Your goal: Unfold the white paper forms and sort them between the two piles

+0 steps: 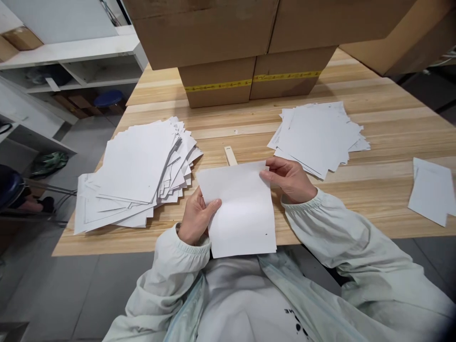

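White paper sheets (pixel 242 213) are held up in front of my body, over the table's front edge. On their left side my left hand (pixel 197 214) grips them, thumb on top and fingers behind. My right hand (pixel 290 178) pinches the upper right corner between thumb and fingers. Just beyond the sheets lies a small pale stapler-like bar (pixel 230 156), its near end hidden by the paper. A tall, uneven paper pile (pixel 137 161) rests to the left. To the right, past my right hand, is a lower paper pile (pixel 317 135).
Cardboard boxes (pixel 217 88) with yellow tape stand stacked at the back of the wooden table (pixel 381 109). A few loose sheets (pixel 432 192) lie at the far right. Beyond the table's left side are a white shelf (pixel 89 50) and a blue stool (pixel 109 98).
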The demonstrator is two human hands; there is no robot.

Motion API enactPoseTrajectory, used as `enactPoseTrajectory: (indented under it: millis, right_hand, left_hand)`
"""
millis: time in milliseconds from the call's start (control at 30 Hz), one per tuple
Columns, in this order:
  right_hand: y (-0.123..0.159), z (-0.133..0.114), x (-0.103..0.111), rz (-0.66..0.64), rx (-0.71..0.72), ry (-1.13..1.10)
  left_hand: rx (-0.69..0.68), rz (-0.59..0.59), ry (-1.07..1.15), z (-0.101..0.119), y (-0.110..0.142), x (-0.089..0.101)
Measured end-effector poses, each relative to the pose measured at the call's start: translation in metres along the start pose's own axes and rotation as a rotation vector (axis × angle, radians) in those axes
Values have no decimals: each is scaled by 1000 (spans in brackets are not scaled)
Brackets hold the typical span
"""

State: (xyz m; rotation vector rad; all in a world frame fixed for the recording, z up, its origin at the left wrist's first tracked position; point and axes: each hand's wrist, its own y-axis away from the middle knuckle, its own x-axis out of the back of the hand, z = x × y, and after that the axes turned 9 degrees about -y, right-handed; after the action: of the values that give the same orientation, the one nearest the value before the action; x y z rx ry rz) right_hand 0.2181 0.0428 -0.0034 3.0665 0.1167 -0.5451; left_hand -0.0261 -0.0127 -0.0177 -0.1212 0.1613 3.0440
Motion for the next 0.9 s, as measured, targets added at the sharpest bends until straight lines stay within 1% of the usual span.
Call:
enactPoseTrajectory:
  millis: [67,167,300,433,533,600,667,767,900]
  right_hand:
    - [1,-8,5,-112,-40,46]
    - [1,-16,11,-201,-75,68]
    - [1,-18,16,-256,-115,47]
    - [3,-18,14,-260,-107,62]
    - [4,-19,11,-238,-40,116]
    - [6,-21,9,-219,30,210]
    - [8,-23,6,-218,106,334]
    - [11,-26,3,-253,222,491]
    - [13,-30,2,-319,325,605]
  left_hand:
    - [1,-20,12,1,1,0]
    - [27,-48,55,4,3,0]
    - [45,-55,53,7,5,1]
    - [-28,-18,-66,7,5,1]
    - [-134,82,-296,1,6,1]
    - [-206,158,-467,-3,7,1]
    - [-253,184,-570,-8,9,1]
    - [-290,166,-592,-12,11,1]
    - [-309,158,-580,-12,11,2]
